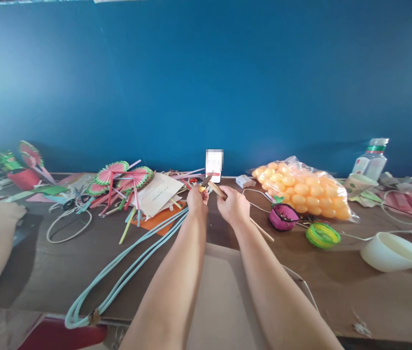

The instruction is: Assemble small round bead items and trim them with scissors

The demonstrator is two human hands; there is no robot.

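In the head view my left hand (197, 200) pinches a small gold and dark piece (202, 188), too small to name. Close beside it, my right hand (234, 206) is closed around a light wooden stick (217, 190), whose tip points toward the left hand. A second stretch of pale stick (262, 230) shows below the right wrist; whether it is the same stick I cannot tell. Just beyond the hands a phone (214, 167) leans upright against the blue wall. Long pale-blue tubes (133, 243), bent in a loop, lie left of my left forearm.
Watermelon-patterned paper fans (113, 174) and a printed sheet (158, 193) lie left. To the right are a bag of orange balls (306, 191), a purple pouch (283, 217), a yellow-green dish (322, 235) and a white cup (391, 253). Another person's hand (5, 214) works far left.
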